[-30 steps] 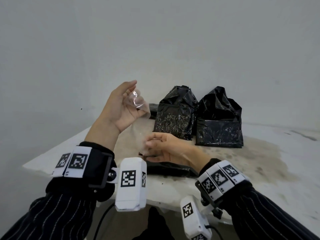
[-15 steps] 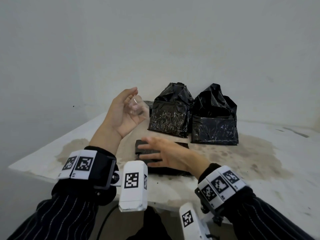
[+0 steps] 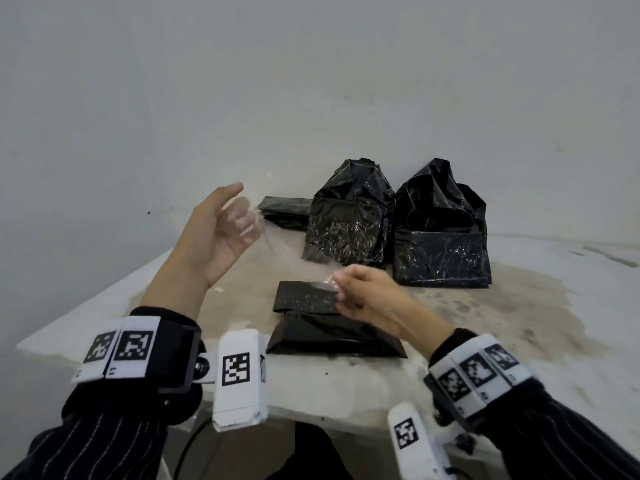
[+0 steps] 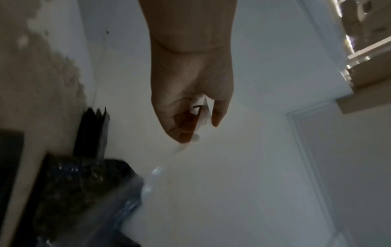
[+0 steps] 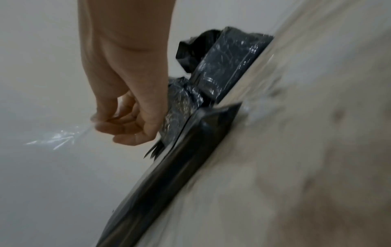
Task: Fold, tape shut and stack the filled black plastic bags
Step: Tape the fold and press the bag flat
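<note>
A filled black bag [image 3: 332, 336] lies flat near the table's front edge, its top flap [image 3: 304, 299] folded over. My left hand [image 3: 244, 209] is raised left of it and grips a clear tape roll [image 3: 247, 221]; the left wrist view shows the tape roll [image 4: 204, 115] between thumb and fingers. A clear tape strip [image 3: 287, 252] runs from the roll down to my right hand [image 3: 337, 284], which pinches its end just above the flap. In the right wrist view the right hand [image 5: 101, 122] pinches the tape strip [image 5: 61, 137] beside the black bag [image 5: 180, 167].
Two filled black bags stand upright at the back by the wall, one [image 3: 346, 230] left of the other [image 3: 440, 247]. A flat pile of folded black bags [image 3: 284, 213] lies behind them on the left. The white table [image 3: 519, 323] is stained brown.
Half a second ago my right hand lay flat on the bag; now it has lifted and pinches the tape end over the flap. The left hand with the roll has stayed raised.
</note>
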